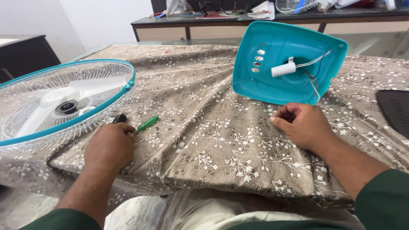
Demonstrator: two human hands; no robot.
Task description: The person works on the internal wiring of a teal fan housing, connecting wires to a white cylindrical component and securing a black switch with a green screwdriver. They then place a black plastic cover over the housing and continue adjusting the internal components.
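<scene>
Fan stripped down – base cover off, cage set aside

The left hand [108, 147] curls around a green-handled screwdriver [146, 124] on the patterned cloth [204, 127]; the right hand [303, 125] rests loosely closed, holding nothing visible, beside the upturned teal base cover [272, 47] – white capacitor [283, 69] and wires exposed; the fan cage [55, 104] lies left

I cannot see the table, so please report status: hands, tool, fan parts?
Left hand on green screwdriver. Right hand closed, beside teal base. Fan cage left.
</scene>
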